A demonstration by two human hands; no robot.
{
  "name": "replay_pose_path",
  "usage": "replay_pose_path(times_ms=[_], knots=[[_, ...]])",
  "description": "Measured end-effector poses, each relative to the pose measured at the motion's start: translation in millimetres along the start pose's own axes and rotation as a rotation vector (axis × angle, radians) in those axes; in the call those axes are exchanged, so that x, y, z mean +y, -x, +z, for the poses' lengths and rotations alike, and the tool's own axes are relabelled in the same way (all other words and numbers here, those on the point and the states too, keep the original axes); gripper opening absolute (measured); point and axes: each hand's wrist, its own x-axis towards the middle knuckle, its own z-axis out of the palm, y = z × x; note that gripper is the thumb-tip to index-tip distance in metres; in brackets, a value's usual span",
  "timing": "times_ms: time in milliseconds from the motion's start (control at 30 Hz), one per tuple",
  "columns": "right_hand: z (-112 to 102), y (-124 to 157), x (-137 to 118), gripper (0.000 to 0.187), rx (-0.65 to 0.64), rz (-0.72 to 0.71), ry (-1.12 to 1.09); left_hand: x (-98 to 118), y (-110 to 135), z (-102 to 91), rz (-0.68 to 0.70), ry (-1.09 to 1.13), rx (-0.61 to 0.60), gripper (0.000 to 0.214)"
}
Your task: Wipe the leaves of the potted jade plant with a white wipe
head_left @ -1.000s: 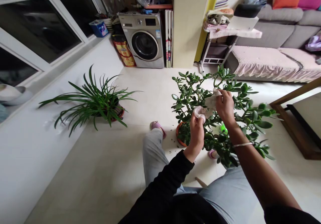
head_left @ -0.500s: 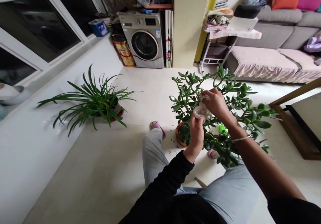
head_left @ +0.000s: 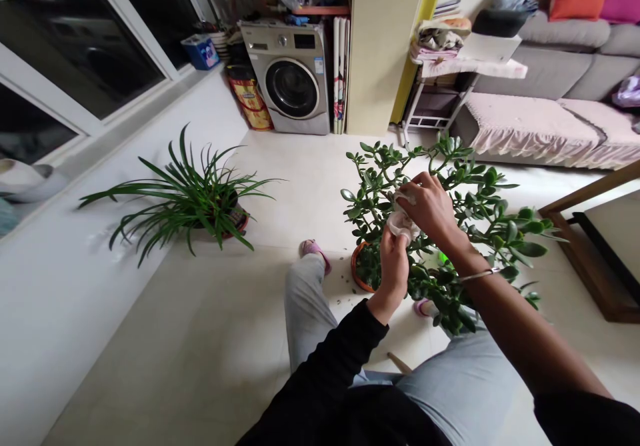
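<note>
A crumpled white tissue (head_left: 401,225) is between my two hands, above a jade plant (head_left: 373,189) with thick glossy leaves. My left hand (head_left: 394,263) comes from below with its fingers closed on the lower part of the tissue. From the right my right hand (head_left: 429,207) reaches over the branches, its fingers pinched on the tissue's upper part. Whether a leaf lies inside the tissue is hidden. The plant stands in an orange-brown pot (head_left: 356,269) on the floor, with leaves spreading round both hands.
Left of me, a long-leaved potted plant (head_left: 200,199) stands by the white wall. A washing machine (head_left: 290,79) is at the back, a sofa (head_left: 550,116) at the back right, and a wooden-framed table (head_left: 595,266) at the right. Dark bits (head_left: 345,279) lie on the floor beside the pot.
The view has shifted slightly. My right hand has moved a little against the tissue, and both hands keep their grip.
</note>
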Motion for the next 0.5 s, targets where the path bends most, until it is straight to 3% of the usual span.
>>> replay_pose_path(times_ms=[233,500], knots=[[-2.9,1.4,-1.5,0.023,0.090,0.007,-0.038,3.7,1.6,-0.6,-0.007,-0.015,0.005,0.035],[-8.4,6.0,-2.6,0.024,0.176,0.134,-0.198,-2.5,1.3,0.2,0.006,0.031,-0.002,0.036]])
